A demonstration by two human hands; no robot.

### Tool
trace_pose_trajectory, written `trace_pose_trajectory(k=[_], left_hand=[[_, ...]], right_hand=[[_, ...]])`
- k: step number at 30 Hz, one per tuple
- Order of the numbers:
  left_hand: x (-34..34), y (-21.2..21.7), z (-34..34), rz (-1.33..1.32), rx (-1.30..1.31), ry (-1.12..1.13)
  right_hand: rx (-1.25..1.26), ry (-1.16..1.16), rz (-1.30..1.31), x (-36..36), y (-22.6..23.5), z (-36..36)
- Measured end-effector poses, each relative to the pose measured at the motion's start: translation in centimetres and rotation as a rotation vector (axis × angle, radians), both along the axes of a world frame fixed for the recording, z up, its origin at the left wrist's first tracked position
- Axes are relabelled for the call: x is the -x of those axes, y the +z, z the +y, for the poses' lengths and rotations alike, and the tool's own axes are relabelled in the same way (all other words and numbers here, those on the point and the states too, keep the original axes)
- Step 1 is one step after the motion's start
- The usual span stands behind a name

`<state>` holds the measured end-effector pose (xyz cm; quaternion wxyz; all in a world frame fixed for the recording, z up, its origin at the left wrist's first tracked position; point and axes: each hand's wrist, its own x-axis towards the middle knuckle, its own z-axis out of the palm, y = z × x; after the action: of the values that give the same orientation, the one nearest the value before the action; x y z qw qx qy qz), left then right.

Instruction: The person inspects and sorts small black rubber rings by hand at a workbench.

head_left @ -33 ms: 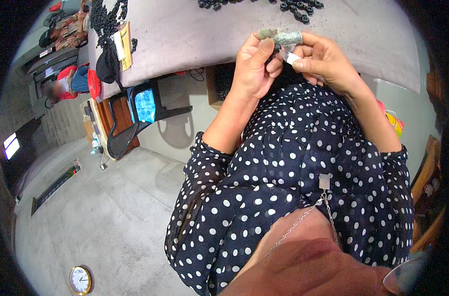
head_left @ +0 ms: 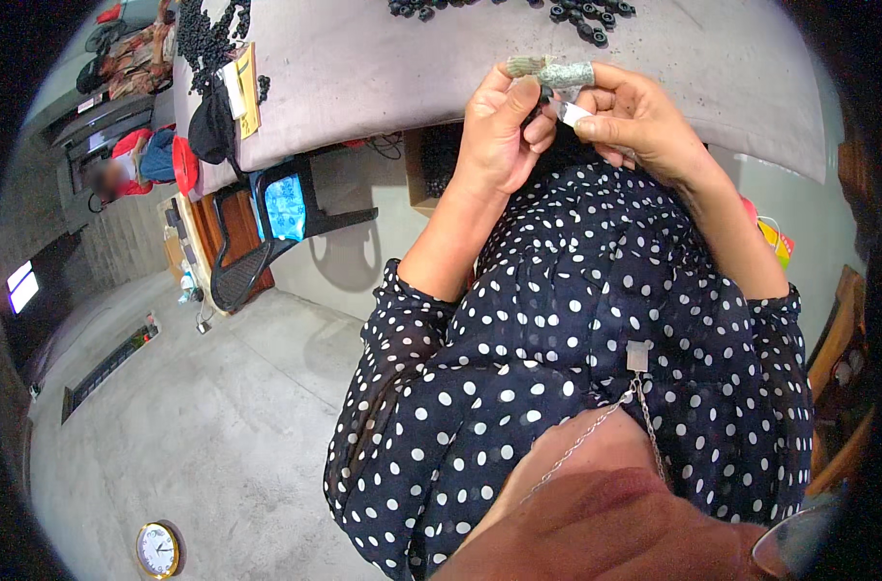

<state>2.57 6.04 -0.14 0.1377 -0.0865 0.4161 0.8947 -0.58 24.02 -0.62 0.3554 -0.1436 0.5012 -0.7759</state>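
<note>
Above the near edge of the table, my left hand point(head_left: 499, 126) is closed on a small round black part point(head_left: 544, 94), pinched between thumb and fingers. Close against it, my right hand point(head_left: 634, 116) pinches a small blade with a white grip point(head_left: 574, 114); its tip lies by the black part, and I cannot tell whether they touch. A greenish wrap point(head_left: 526, 66) covers my left index fingertip. Patterned pale tape point(head_left: 569, 74) is wound round my right index finger. The remaining fingers of both hands curl inward and partly hide what they hold.
Several black round parts point(head_left: 586, 17) lie at the table's far side, and a larger heap point(head_left: 206, 48) is at its left end. Near that heap are a yellow sheet point(head_left: 247, 92) and a black cloth item point(head_left: 211, 126). A black chair point(head_left: 242, 261) stands left; a person point(head_left: 145, 160) sits beyond.
</note>
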Motion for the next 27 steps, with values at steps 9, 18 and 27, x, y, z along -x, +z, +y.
trace_pose_trajectory(k=[9,18,27], left_hand=[[-0.1,-0.2,0.2,0.033,-0.038,-0.011],[-0.1,-0.6,0.0,0.082,-0.054,-0.050],[-0.5,-0.5,0.4,0.030,-0.098,-0.032]], right_hand=[[-0.020,-0.003,-0.017,-0.1,0.7,0.1],[0.009,0.013,-0.043,0.0,0.1,0.1],[-0.018,-0.003,-0.050,0.0,-0.4,0.0]])
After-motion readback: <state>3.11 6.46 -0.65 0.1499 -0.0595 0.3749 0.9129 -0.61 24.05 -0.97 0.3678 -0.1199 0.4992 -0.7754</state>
